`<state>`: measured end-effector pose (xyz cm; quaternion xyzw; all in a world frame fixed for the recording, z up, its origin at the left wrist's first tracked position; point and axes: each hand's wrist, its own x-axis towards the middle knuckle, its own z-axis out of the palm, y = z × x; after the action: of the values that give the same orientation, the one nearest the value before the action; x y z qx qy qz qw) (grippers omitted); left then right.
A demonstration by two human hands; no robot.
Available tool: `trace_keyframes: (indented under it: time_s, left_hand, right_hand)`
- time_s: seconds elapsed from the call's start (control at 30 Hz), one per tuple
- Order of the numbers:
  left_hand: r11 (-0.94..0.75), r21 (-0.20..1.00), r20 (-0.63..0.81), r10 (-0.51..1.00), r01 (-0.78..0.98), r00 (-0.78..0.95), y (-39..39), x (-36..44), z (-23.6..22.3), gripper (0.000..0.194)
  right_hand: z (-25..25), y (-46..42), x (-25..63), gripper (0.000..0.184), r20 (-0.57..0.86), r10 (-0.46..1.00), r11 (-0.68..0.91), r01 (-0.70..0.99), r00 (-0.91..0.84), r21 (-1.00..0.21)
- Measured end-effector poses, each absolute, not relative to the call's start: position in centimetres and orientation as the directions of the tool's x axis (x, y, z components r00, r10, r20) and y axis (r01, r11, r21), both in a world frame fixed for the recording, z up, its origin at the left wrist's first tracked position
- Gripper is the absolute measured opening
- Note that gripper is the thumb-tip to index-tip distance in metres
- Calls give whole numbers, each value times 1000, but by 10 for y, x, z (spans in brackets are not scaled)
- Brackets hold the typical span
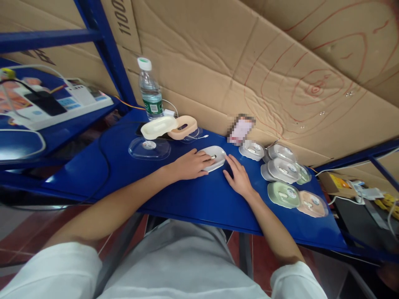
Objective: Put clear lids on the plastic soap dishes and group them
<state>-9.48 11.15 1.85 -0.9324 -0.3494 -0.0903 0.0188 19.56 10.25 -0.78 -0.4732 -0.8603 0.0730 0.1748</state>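
A white oval dish (220,154) with a raised rim lies on the blue table in front of me. My left hand (191,165) is at its left end, the thumb along the near side and the fingers reaching over and into it. A small pale piece (213,157) shows at a fingertip inside the dish; its kind cannot be made out. At the dish's right end, my right hand (238,175) rests with fingers spread, fingertips at the rim. Behind, a cream oval dish (158,127) overlaps a peach one (186,128) with a slot in it.
A clear plastic lid (149,149) lies left of the dishes. Behind stands a water bottle (152,93). On the right are several lidded oval boxes (283,195) in white, green and peach. A phone (241,129) leans against the cardboard (202,62). A cable (104,160) crosses the left side.
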Motion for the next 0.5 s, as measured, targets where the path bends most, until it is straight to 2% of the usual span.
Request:
trace_keyframes:
  time_s: [0.27,0.5]
  left_hand:
    - [-751,196,190,660,631,727,114,-102,20,50]
    - [-771,170,174,636,613,752,111,-95,20,48]
  right_hand:
    - [-6,103,197,57,229,822,567,780,-521,-263]
    - [-7,102,197,45,269,820,567,781,-505,-262]
